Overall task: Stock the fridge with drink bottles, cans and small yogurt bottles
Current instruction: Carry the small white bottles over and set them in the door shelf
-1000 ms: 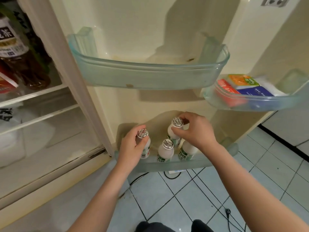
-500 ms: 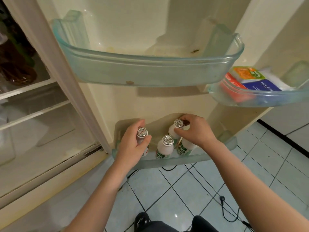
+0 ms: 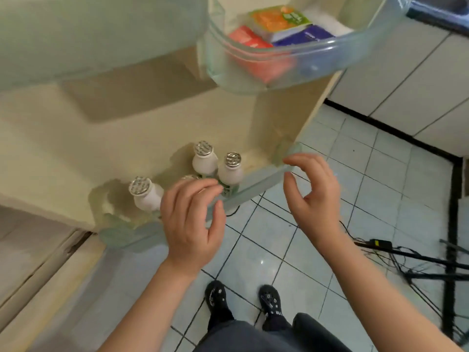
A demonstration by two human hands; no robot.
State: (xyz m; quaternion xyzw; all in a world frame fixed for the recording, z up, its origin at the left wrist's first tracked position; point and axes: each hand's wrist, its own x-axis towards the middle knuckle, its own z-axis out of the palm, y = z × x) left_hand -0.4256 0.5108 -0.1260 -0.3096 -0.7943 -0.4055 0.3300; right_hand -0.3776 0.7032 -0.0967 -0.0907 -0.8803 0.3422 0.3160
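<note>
Several small white yogurt bottles with silver foil caps stand in the bottom door shelf (image 3: pixel 258 185) of the open fridge. One bottle (image 3: pixel 144 195) stands at the left, two more (image 3: pixel 204 160) (image 3: pixel 230 171) further right, and a fourth (image 3: pixel 189 177) is mostly hidden behind my fingers. My left hand (image 3: pixel 193 219) hovers in front of the shelf rim, fingers apart, holding nothing. My right hand (image 3: pixel 313 194) is off to the right of the shelf, fingers curled and apart, also holding nothing.
A clear upper door shelf (image 3: pixel 291 64) holds orange, red and blue packets. A larger door shelf (image 3: pixel 76 47) hangs at the top left. Black cables and a stand (image 3: pixel 418 262) lie on the tiled floor at right. My feet (image 3: pixel 241 298) are below.
Both hands have let go of the bottle caps and pulled back out of the shelf. The view has swung down and to the right, toward the floor.
</note>
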